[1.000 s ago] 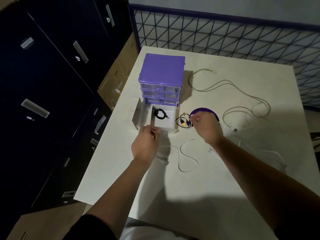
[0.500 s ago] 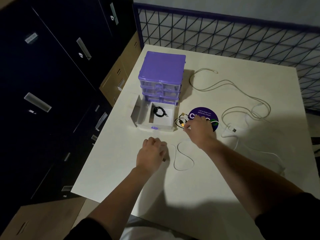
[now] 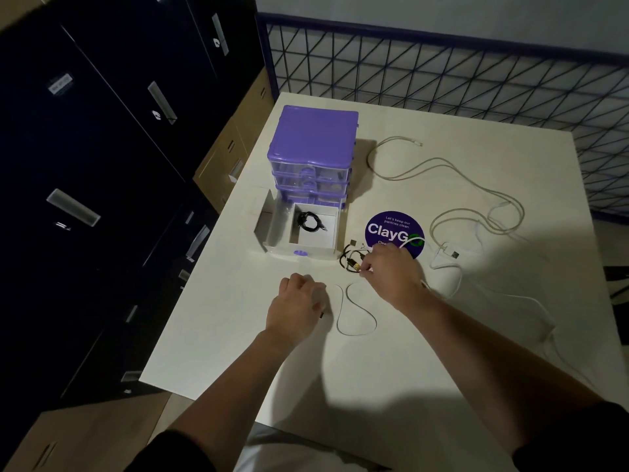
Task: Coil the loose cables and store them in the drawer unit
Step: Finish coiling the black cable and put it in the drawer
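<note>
While one black cable (image 3: 310, 222) lies in the open drawer (image 3: 299, 248), a thin white cable (image 3: 355, 311) on the worktop (image 3: 391, 386) is pinched by the right hand (image 3: 391, 272) and the curled left hand (image 3: 299, 304), likely for coiling.

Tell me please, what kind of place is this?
Probably an office storage or pantry corner: dark filing cabinets stand beside a white table, and a round sticker on it reads "Let's keep our pantries clean".
</note>
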`<state>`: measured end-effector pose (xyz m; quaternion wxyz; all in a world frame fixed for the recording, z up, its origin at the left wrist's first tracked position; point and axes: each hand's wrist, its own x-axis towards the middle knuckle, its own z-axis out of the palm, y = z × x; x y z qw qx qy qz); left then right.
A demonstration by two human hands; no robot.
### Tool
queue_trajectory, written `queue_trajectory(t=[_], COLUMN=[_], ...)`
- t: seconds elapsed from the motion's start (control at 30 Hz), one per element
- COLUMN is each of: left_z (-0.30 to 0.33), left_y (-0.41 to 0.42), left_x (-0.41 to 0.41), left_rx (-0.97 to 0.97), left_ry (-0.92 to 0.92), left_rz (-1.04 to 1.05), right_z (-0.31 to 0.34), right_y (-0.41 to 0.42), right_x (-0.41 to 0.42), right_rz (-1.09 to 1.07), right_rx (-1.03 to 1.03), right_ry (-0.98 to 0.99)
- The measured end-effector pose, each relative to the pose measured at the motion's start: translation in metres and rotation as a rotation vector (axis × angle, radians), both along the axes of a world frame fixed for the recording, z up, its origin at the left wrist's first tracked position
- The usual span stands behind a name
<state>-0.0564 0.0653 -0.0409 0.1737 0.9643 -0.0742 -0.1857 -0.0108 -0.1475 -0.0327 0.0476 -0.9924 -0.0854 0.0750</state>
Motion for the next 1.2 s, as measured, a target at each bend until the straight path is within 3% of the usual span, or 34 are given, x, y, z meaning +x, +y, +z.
queue_trajectory(t=[0.17, 0.33, 0.5, 0.67, 0.77, 1.0, 1.2], left_z=[-0.003, -0.003, 0.031, 0.056, 0.056, 0.051, 0.053], left_y=[-0.002, -0.004, -0.025, -0.053, -0.064, -0.065, -0.064], left_x=[0.000, 0.004, 0.010, 0.014, 0.014, 0.017, 0.019], left_rx=[0.006, -0.031, -0.376, -0.666, -0.698, -0.459, -0.538], left_ry=[-0.019, -0.063, 0.019, 0.133, 0.174, 0.058, 0.112], left_rz=[-0.008, -0.044, 0.089, 0.201, 0.157, 0.192, 0.312], right_z=[-0.002, 0.012, 0.014, 0.033, 0.042, 0.052, 0.056], right_y=[-0.002, -0.001, 0.000, 0.005, 0.007, -0.002, -0.019], right_x=[-0.022, -0.046, -0.067, -0.079, -0.080, -0.078, -0.077], right_rz=[0.012, -0.261, -0.659, -0.694, -0.712, -0.821, -0.937], right_rx=[0.054, 0.488, 1.041, 1.299, 1.350, 1.299, 1.203], right_ry=[-0.131, -0.330, -0.121, -0.007, 0.039, 0.060, 0.055])
